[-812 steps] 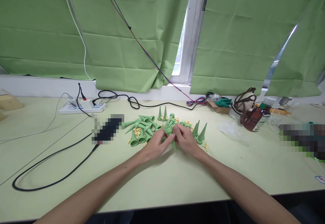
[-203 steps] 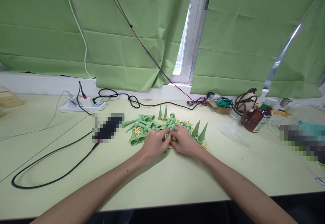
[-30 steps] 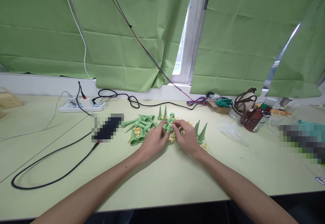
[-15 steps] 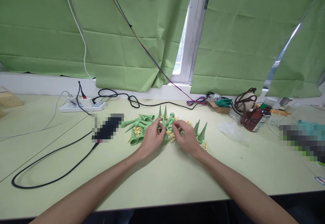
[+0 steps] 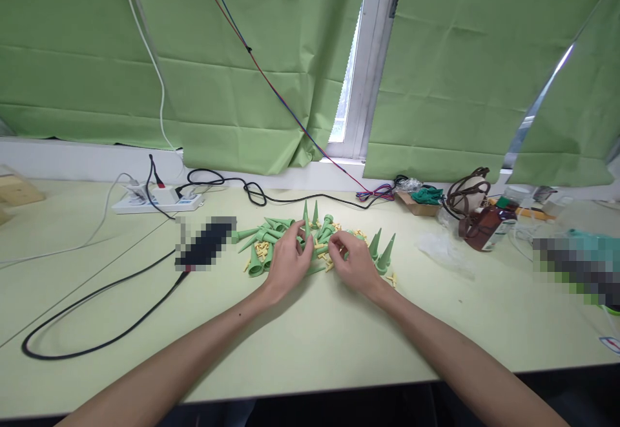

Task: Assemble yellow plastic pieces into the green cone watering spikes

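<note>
My left hand [image 5: 290,259] curls over the middle of a pile of green plastic spikes [image 5: 276,230], which are hollow cones with wide collars. Its thumb and fingers close around a green spike [image 5: 307,223], mostly hidden by the hand. A few centimetres to the right, my right hand [image 5: 356,259] is closed in a pinch; whatever lies between its fingertips is too small to make out. Small yellow plastic pieces [image 5: 262,250] are scattered among the spikes, some between my hands. Two spikes [image 5: 386,256] stand upright just beyond my right hand.
A blurred dark device [image 5: 206,244] with a black cable lies left of the pile. Behind it sits a white power strip [image 5: 157,203]. To the right are a clear plastic bag [image 5: 445,251], a brown bottle [image 5: 490,225] and a small cardboard box [image 5: 419,204].
The spike at my left fingertips has shifted slightly up and left. A green tip now shows below my left hand. My right hand has barely moved.
</note>
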{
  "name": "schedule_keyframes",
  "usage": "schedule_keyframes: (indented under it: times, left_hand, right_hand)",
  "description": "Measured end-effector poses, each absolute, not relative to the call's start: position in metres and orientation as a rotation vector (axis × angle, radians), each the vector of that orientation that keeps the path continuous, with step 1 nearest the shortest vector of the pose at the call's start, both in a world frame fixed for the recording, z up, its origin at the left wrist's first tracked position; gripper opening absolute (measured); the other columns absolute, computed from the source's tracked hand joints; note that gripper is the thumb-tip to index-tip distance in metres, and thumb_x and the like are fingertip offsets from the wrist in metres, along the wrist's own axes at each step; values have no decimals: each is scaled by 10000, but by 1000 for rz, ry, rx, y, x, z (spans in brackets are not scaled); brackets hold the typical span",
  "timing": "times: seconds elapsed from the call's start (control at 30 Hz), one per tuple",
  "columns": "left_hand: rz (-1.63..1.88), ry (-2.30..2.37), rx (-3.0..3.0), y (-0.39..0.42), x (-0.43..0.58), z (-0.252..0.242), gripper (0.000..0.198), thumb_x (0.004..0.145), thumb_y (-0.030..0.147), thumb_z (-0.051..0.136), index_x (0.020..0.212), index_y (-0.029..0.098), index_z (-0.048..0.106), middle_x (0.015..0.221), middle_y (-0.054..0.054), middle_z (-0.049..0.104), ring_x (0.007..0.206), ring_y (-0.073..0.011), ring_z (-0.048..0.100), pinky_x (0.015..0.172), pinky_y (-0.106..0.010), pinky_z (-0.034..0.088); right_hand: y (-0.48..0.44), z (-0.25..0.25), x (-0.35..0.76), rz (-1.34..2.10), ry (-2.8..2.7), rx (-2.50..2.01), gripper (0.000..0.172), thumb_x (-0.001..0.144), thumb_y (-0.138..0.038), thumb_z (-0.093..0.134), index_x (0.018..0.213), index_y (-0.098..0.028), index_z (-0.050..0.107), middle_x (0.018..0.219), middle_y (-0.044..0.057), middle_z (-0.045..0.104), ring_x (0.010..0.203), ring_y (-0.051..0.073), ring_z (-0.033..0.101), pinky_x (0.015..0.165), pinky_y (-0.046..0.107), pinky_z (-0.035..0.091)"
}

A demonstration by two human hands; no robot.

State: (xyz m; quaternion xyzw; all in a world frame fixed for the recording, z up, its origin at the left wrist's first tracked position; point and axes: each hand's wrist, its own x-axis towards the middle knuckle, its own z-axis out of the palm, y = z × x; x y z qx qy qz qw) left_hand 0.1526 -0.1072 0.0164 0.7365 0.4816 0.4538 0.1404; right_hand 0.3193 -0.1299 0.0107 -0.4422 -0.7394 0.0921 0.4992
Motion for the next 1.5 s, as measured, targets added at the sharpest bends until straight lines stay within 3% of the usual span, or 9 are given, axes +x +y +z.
schedule_keyframes:
  times: [0.6, 0.8, 0.97, 1.17, 1.37, 1.5]
  left_hand:
    - [1303, 1307, 2252, -110, 153, 18, 257, 967, 339, 454, 1127, 180, 576, 917, -39, 635, 628, -133, 527, 656, -278, 431]
    - [1216, 1287, 2198, -112, 153, 21, 341, 958, 400, 475, 1215, 190, 555, 986, -37, 648, 589, -112, 503, 597, -261, 406]
    - [1184, 1243, 2131, -114, 153, 24, 385, 937, 429, 510, 1251, 210, 547, 827, 8, 607, 540, -102, 446, 536, -243, 356]
    - [1168, 1205, 2096, -111, 152, 22, 306, 926, 474, 523, 1037, 215, 640, 643, 39, 494, 549, -114, 419, 524, -239, 330]
    - [1189, 1102, 2056, -107, 153, 20, 282, 930, 438, 521, 866, 180, 616, 858, -20, 635, 724, -147, 536, 624, -252, 414]
    - [1187, 1066, 2020, -108, 154, 21, 270, 930, 428, 523, 859, 176, 590, 854, -16, 634, 726, -146, 551, 658, -259, 430]
  right_hand:
    - [-129, 7, 318, 248, -1835, -1063, 174, 956, -219, 471, 836, -198, 596, 757, 26, 636, 634, 158, 548, 601, 275, 440]
    - [-129, 7, 319, 254, -1825, -1065, 186, 967, -223, 464, 831, -198, 588, 761, 28, 633, 635, 158, 544, 602, 275, 438]
    - [-129, 8, 318, 276, -1803, -1063, 182, 968, -228, 465, 842, -194, 592, 769, 30, 635, 644, 158, 550, 593, 270, 437]
    - [-129, 9, 318, 314, -1781, -1069, 192, 972, -236, 462, 854, -187, 605, 772, 27, 634, 656, 154, 547, 603, 265, 429]
    - [-129, 10, 319, 331, -1774, -1066, 190, 967, -241, 470, 854, -187, 613, 782, 28, 643, 661, 154, 554, 607, 267, 427]
    - [-129, 11, 319, 349, -1765, -1062, 190, 963, -243, 472, 850, -187, 614, 784, 32, 646, 668, 155, 561, 602, 263, 435]
